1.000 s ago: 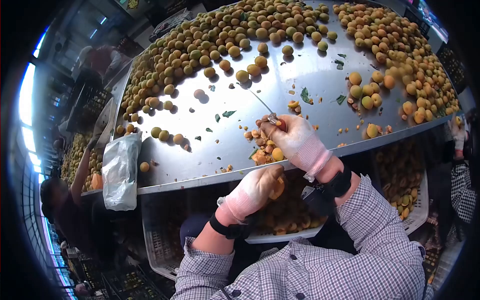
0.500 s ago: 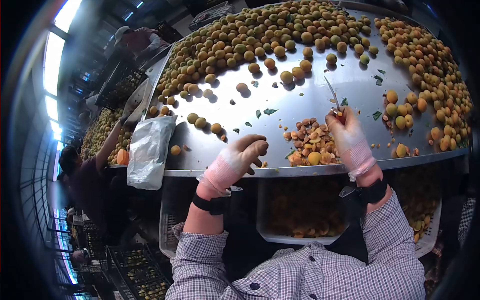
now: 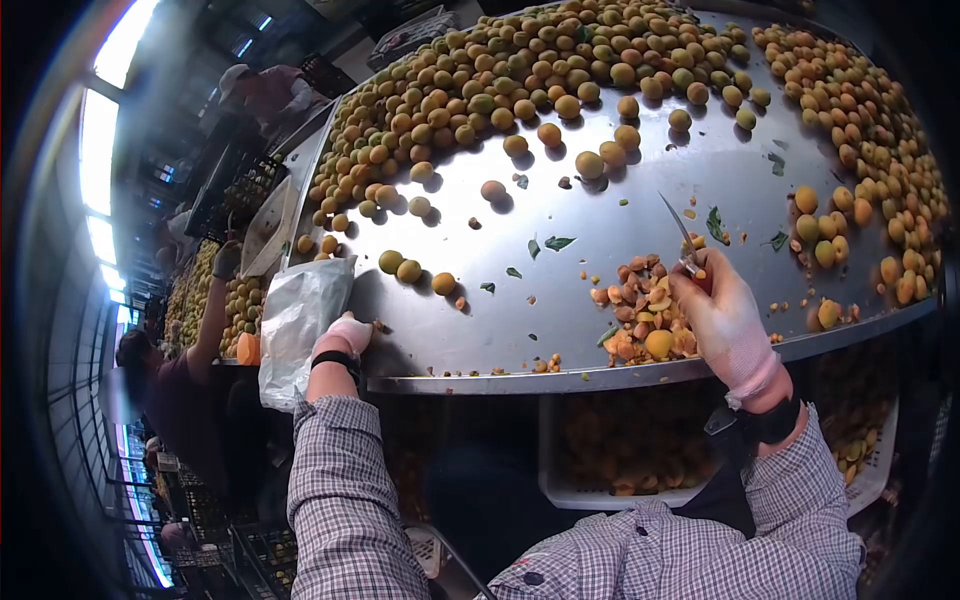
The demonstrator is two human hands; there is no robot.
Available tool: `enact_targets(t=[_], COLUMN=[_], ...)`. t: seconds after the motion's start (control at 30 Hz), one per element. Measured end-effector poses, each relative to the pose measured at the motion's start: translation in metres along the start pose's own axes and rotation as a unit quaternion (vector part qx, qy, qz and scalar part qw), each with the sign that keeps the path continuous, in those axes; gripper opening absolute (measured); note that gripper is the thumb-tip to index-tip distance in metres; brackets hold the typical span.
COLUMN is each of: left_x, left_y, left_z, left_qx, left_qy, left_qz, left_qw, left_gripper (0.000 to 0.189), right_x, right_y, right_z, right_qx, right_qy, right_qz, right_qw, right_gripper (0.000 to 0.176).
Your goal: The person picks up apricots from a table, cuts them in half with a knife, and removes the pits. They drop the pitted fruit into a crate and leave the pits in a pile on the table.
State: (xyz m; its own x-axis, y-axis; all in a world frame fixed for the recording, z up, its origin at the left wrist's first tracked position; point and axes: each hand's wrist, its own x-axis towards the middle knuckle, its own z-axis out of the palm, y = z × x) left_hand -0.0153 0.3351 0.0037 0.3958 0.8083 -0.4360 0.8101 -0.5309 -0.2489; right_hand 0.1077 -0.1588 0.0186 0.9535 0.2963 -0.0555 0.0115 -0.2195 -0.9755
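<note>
My right hand (image 3: 722, 315), in a thin pale glove, is wrapped around a small knife (image 3: 677, 222). Its narrow blade points up and away over the metal table, and part of a reddish handle shows at the fingers. Just left of that hand lies a heap of cut apricot pieces (image 3: 640, 305) with one rounder apricot (image 3: 659, 345) at its front. At the table's left front corner, my left hand (image 3: 350, 332) is down beside a white plastic bag (image 3: 300, 320). Its fingers are mostly hidden, so whatever they hold cannot be made out.
Whole apricots (image 3: 480, 85) are piled along the back of the metal table (image 3: 470, 340), with another pile (image 3: 860, 130) at right. Leaves and scraps lie scattered. Below the front edge stands a white crate (image 3: 600, 497) of fruit pieces. A co-worker (image 3: 180, 370) reaches in at left.
My left hand has moved left from above the table's front edge to beside the plastic bag, over where a single apricot lay. My right hand still holds the knife near the heap.
</note>
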Motion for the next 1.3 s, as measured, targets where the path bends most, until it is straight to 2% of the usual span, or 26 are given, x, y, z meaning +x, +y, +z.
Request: enact_targets(t=[0.1, 0.17, 0.2, 0.23, 0.3, 0.33, 0.47, 0.57, 0.6, 0.7, 0.73, 0.87, 0.93, 1.0, 1.03, 1.07, 1.17, 1.2, 1.23, 1.3], left_x=[0.014, 0.007, 0.001, -0.001, 0.012, 0.005, 0.021, 0.047, 0.042, -0.005, -0.011, -0.015, -0.030, -0.031, -0.034, -0.037, -0.022, -0.033, -0.033, -0.039], left_y=[0.002, 0.011, 0.017, 0.024, 0.043, 0.057, 0.083, 0.098, 0.104, 0.117, 0.120, 0.131, 0.142, 0.151, 0.157, 0.163, 0.173, 0.175, 0.174, 0.168], left_z=[-0.002, -0.001, -0.002, -0.003, 0.001, -0.002, -0.008, 0.004, 0.005, -0.016, -0.021, -0.019, -0.021, -0.018, -0.018, -0.019, -0.013, -0.022, -0.019, -0.014], left_qx=[0.006, -0.043, -0.237, -0.420, -0.390, -0.361, -0.299, -0.342, -0.367, -0.360, -0.287, -0.235, -0.207, -0.190, -0.174, -0.173, -0.207, -0.218, -0.215, -0.181], left_qy=[-0.044, -0.022, -0.107, -0.187, -0.144, -0.074, -0.087, -0.077, -0.089, -0.138, -0.115, -0.063, 0.057, 0.068, 0.077, 0.051, 0.003, -0.045, -0.043, 0.128], left_qz=[0.011, 0.045, 0.077, 0.107, 0.115, 0.085, 0.155, 0.241, 0.251, 0.252, 0.287, 0.316, 0.305, 0.322, 0.338, 0.319, 0.284, 0.269, 0.272, 0.340], left_qw=[0.999, 0.998, 0.963, 0.882, 0.902, 0.926, 0.937, 0.905, 0.891, 0.888, 0.907, 0.917, 0.928, 0.925, 0.922, 0.930, 0.936, 0.937, 0.937, 0.914], left_gripper=[0.083, 0.077, 0.070, 0.063, 0.055, 0.058, 0.068, 0.066, 0.061, 0.062, 0.062, 0.061, 0.058, 0.056, 0.055, 0.050, 0.046, 0.051, 0.051, 0.058], right_x=[0.002, 0.003, 0.005, 0.007, 0.008, 0.008, 0.005, 0.006, 0.006, 0.006, 0.006, 0.001, -0.001, -0.004, -0.005, -0.007, -0.008, -0.008, -0.008, -0.006], right_y=[0.001, 0.005, 0.011, 0.013, 0.008, 0.005, -0.017, -0.012, -0.013, -0.016, -0.016, -0.017, -0.017, -0.019, -0.021, -0.022, -0.011, -0.015, -0.013, -0.003], right_z=[0.006, 0.010, 0.013, 0.015, 0.018, 0.020, 0.022, 0.021, 0.019, 0.014, 0.013, 0.008, 0.005, 0.003, 0.002, 0.000, -0.002, -0.005, -0.006, -0.004], right_qx=[-0.031, -0.036, -0.034, -0.032, -0.023, -0.013, 0.044, 0.010, 0.010, 0.003, 0.009, 0.066, 0.082, 0.098, 0.043, -0.012, 0.010, 0.003, 0.006, 0.089], right_qy=[0.006, 0.008, 0.006, 0.005, -0.005, -0.017, -0.032, -0.020, -0.018, -0.025, -0.029, -0.040, -0.048, -0.054, -0.051, -0.048, -0.043, -0.049, -0.045, -0.069], right_qz=[0.001, 0.012, 0.004, -0.004, 0.013, 0.033, 0.066, 0.032, 0.034, 0.044, 0.038, 0.034, 0.038, 0.041, 0.035, 0.031, -0.008, 0.000, 0.000, 0.012], right_qw=[0.999, 0.999, 0.999, 0.999, 1.000, 0.999, 0.996, 0.999, 0.999, 0.999, 0.999, 0.996, 0.995, 0.993, 0.997, 0.998, 0.999, 0.999, 0.999, 0.994], right_gripper=[0.022, 0.023, 0.023, 0.023, 0.022, 0.022, 0.018, 0.018, 0.018, 0.017, 0.017, 0.019, 0.020, 0.020, 0.021, 0.022, 0.023, 0.025, 0.025, 0.025])
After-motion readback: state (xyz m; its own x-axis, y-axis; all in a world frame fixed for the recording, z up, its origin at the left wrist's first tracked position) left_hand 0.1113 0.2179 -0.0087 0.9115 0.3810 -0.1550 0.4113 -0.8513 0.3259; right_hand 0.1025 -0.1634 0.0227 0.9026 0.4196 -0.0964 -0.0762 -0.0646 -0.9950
